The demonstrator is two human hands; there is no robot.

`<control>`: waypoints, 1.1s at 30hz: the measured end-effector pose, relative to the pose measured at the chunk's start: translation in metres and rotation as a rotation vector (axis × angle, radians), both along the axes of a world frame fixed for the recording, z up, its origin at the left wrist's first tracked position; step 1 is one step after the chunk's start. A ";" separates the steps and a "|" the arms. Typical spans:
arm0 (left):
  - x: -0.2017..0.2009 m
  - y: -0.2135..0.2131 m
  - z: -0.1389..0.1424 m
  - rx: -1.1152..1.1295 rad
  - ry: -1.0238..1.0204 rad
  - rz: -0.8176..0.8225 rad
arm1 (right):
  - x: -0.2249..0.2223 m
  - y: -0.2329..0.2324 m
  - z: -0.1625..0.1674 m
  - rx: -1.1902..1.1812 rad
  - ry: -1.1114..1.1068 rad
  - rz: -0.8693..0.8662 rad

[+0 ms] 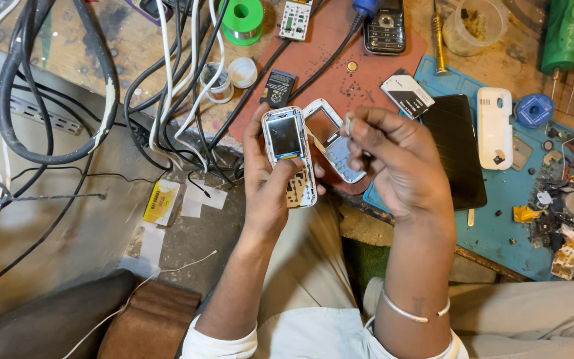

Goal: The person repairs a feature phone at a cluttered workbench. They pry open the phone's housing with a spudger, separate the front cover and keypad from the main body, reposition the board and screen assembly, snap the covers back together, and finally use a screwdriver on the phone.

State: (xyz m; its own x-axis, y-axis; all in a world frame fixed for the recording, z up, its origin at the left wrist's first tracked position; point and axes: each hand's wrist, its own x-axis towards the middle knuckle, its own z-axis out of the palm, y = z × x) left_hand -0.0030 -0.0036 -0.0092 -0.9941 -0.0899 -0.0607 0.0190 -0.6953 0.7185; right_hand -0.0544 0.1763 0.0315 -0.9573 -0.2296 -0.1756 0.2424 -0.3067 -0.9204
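Observation:
My left hand (265, 186) grips an opened small white phone body (288, 154), its screen and bare keypad board facing up. Beside it my right hand (393, 166) is pinched on a tiny pale part (348, 124) at its fingertips, just right of the phone's top. Under the right hand lies a white phone front cover (330, 143) with keypad, resting on the reddish mat (340, 80).
A blue work mat (499, 219) at right carries a black tablet-like slab (456, 146), a white back cover (494, 126), a blue round part (534, 110) and scrap bits. Batteries (277, 88), a black phone (384, 26), solder spool (242, 20) and tangled cables (167, 100) lie behind.

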 end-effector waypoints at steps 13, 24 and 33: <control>0.002 0.001 -0.001 -0.009 0.052 -0.016 | 0.019 0.001 -0.003 -0.111 -0.165 -0.011; 0.002 0.006 -0.019 -0.363 0.189 0.101 | 0.022 -0.030 -0.005 0.213 -0.095 -0.047; 0.003 0.007 -0.022 -0.468 0.262 0.153 | 0.023 -0.033 -0.007 0.245 -0.042 -0.068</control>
